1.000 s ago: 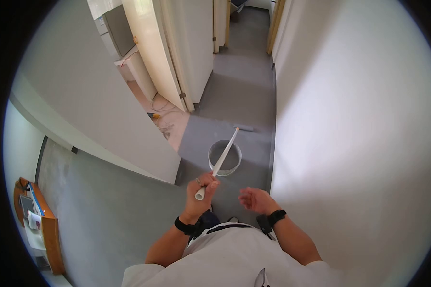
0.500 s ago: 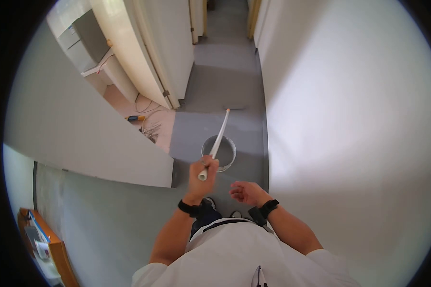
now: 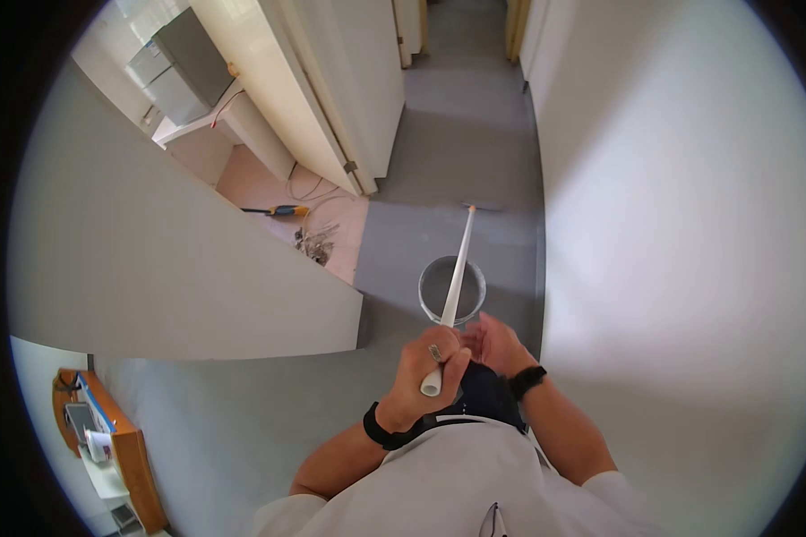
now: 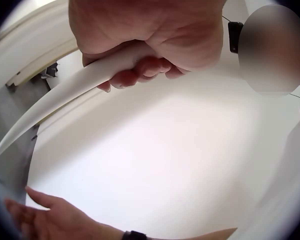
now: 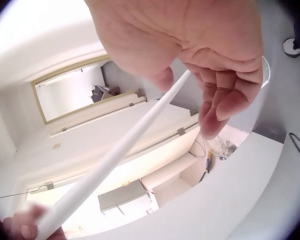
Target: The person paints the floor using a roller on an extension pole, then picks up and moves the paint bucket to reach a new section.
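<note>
My left hand (image 3: 428, 371) grips a long white pole (image 3: 459, 273) close to its hollow near end. From there the pole slants forward over a round bucket (image 3: 424, 302) to a paint roller (image 3: 487, 209) on the grey floor. Beside the pole, just ahead of the left hand, is my right hand (image 3: 503, 347), holding nothing. The right wrist view shows the loosely bent fingers (image 5: 233, 104) of this hand, with the pole (image 5: 112, 162) passing behind it. Curled left fingers (image 4: 149, 67) wrap the pole in the left wrist view.
A white wall (image 3: 663, 242) runs along the right. On the left, a pale partition (image 3: 215, 268) ends near the bucket. Beyond an open door (image 3: 278, 89), a yellow and black tool (image 3: 287, 211) and cables lie on pinkish floor. A wooden-sided shelf (image 3: 130, 447) stands at lower left.
The roller has moved farther from the bucket, mostly in the first half second. Lately the right hand has come in close to the pole and the left hand. The head view has shifted.
</note>
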A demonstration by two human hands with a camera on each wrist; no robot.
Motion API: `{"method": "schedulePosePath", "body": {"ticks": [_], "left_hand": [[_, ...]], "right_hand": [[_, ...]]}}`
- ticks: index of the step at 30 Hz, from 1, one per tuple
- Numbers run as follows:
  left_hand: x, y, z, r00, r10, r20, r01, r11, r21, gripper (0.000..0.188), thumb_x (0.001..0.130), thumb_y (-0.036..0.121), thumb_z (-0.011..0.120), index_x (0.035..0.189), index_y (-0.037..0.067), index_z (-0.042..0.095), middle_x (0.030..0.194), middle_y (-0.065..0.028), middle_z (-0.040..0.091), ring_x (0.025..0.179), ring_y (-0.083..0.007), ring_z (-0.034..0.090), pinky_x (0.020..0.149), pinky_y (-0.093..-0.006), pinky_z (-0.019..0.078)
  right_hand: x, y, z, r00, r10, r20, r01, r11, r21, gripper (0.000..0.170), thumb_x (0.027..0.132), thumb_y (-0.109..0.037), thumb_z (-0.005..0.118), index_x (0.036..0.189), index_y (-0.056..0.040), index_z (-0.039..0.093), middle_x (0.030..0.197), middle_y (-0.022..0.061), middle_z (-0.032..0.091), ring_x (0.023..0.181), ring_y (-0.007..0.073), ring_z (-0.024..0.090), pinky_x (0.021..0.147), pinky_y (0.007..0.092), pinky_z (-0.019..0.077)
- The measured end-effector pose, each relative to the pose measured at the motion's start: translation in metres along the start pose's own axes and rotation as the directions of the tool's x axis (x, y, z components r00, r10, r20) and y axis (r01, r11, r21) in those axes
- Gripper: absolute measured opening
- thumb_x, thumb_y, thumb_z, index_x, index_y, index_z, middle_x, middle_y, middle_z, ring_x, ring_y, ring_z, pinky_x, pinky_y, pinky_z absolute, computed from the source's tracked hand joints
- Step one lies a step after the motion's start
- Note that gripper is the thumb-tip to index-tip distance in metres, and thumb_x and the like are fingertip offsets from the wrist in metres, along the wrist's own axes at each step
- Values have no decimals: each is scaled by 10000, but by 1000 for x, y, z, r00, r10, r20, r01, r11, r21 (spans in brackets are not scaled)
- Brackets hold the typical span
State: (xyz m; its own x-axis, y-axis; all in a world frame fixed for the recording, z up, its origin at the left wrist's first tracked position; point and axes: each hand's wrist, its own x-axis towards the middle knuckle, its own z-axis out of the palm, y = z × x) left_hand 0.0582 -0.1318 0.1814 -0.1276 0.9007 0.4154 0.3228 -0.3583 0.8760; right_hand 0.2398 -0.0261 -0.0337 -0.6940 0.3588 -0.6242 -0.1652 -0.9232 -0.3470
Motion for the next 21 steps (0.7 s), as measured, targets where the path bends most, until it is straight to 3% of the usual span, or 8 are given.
{"method": "schedulePosePath", "body": {"ticks": [3, 5, 6, 10, 12, 16, 18, 21], "left_hand": [[9, -7, 25, 992, 11, -123, -12, 1000, -7, 132, 913, 78, 494, 806, 5, 518, 751, -94, 545, 644, -245, 512, 869, -443, 490], [16, -2, 53, 897, -167, -410, 110, 981, -158, 174, 944, 91, 465, 788, 19, 493, 727, -71, 526, 654, -200, 492, 924, -441, 475], [27, 3, 56, 893, -167, -417, 116, 982, -146, 174, 944, 91, 465, 788, 19, 493, 727, -71, 526, 654, -200, 492, 924, -441, 475], [77, 26, 46, 723, -259, -641, 168, 965, -200, 287, 1016, 200, 426, 765, 60, 419, 704, -40, 465, 685, -152, 478, 995, -481, 431], [87, 36, 38, 565, -348, -748, 10, 909, -416, 278, 1019, 205, 454, 776, 84, 397, 723, -40, 464, 708, -160, 486, 1019, -501, 404], [55, 47, 27, 622, -269, -736, 30, 947, -321, 328, 982, 299, 524, 756, 107, 383, 790, -50, 529, 746, -211, 487, 947, -555, 427], [35, 66, 14, 778, -113, -618, -16, 980, -198, 405, 952, 327, 597, 686, 82, 415, 687, -43, 498, 686, -193, 537, 946, -490, 450], [-6, 97, -2, 781, -108, -615, 82, 994, -71, 492, 909, 381, 649, 601, 89, 400, 575, -20, 488, 598, -214, 571, 849, -471, 495]], "right_hand": [[20, -50, 33, 1000, 19, 7, -20, 972, 236, 400, 1024, -297, 435, 1187, 65, 487, 1092, 202, 607, 989, 289, 607, 876, 379, 504], [44, -70, 25, 994, 70, 85, -90, 959, 269, 391, 1025, -281, 423, 1194, 70, 457, 1094, 207, 593, 994, 299, 601, 886, 393, 501], [57, -83, 30, 986, 91, 138, -131, 940, 315, 382, 1026, -266, 411, 1200, 74, 426, 1096, 213, 578, 998, 309, 595, 895, 406, 498], [113, -130, 72, 995, -78, 59, 35, 849, 526, 261, 1007, -158, 422, 1136, 67, 397, 1045, 200, 552, 941, 289, 590, 837, 404, 517], [118, -144, 88, 997, -77, 7, 64, 873, 483, 218, 1000, -137, 433, 1107, 50, 402, 1013, 179, 544, 911, 270, 584, 816, 394, 518], [107, -133, 108, 995, -90, -46, 100, 938, 333, 112, 975, -113, 488, 975, -4, 461, 891, 122, 532, 800, 222, 565, 751, 368, 522], [96, -115, 115, 995, -89, -34, 95, 968, 232, 113, 971, -119, 501, 942, -11, 484, 852, 117, 538, 770, 217, 566, 730, 363, 525], [83, -80, 137, 996, -54, -76, 57, 998, 31, 165, 919, -173, 587, 792, -78, 540, 700, 51, 546, 670, 183, 573, 633, 323, 498]]}}
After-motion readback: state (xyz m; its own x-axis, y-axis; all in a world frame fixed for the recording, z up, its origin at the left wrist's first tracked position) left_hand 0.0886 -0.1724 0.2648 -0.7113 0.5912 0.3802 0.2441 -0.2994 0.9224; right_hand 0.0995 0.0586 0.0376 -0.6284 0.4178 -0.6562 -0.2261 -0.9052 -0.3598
